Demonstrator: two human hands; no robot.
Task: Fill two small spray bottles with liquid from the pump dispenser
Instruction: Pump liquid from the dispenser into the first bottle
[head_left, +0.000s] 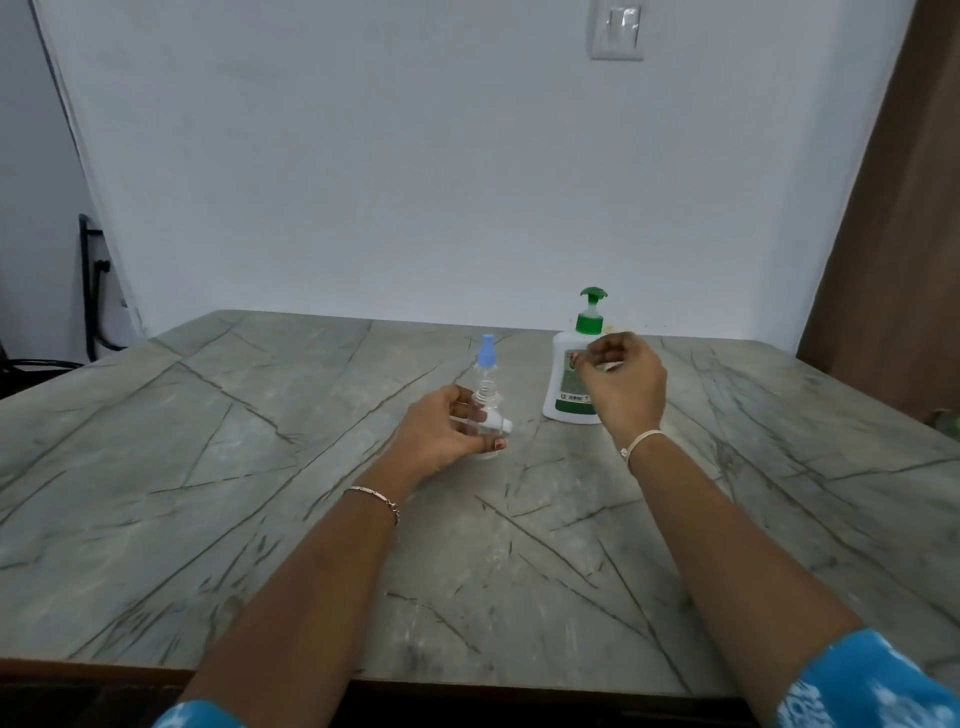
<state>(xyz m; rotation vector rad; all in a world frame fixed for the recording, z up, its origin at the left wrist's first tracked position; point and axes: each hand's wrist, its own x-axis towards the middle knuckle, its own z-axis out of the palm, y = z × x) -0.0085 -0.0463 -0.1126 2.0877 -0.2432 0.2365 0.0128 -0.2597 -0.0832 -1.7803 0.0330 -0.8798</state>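
My left hand (441, 434) grips a small clear spray bottle (487, 415) standing on the table, its threaded neck uncovered. A small white piece (506, 425) shows beside my left thumb. Just behind stands a second small clear spray bottle with a blue spray top (487, 358). The white pump dispenser (563, 387) with a green pump head (592, 306) stands at the right. My right hand (626, 382) hovers in front of the dispenser with its fingers curled, pinching a small pale piece (609, 367) that I cannot identify.
The grey marble-patterned table (260, 493) reaches back to a white wall. A brown panel (904, 234) rises at the right edge. A dark metal frame (91, 291) stands off the table's left side. The table's front edge is near my elbows.
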